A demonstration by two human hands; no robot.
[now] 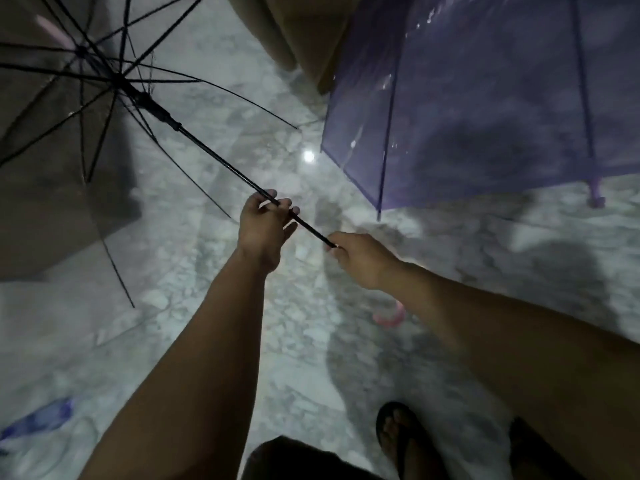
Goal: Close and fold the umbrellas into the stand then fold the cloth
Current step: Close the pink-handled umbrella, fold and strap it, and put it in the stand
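Note:
An open umbrella with a clear canopy and black ribs point(83, 109) fills the upper left, its black shaft point(214, 155) slanting down to the middle of the view. My left hand point(265, 225) grips the shaft partway down. My right hand point(360, 259) holds the shaft's lower end, and the pink curved handle point(391, 317) shows below my right wrist. A second open umbrella, translucent purple point(485, 98), rests on the floor at the upper right. No stand is in view, and no cloth that I can name for sure.
The floor is pale marbled tile point(242, 306) with a bright light reflection point(308, 156). Brown furniture point(304, 39) stands at the top centre. A blue object point(38, 419) lies at the lower left. My sandalled foot point(398, 434) is at the bottom.

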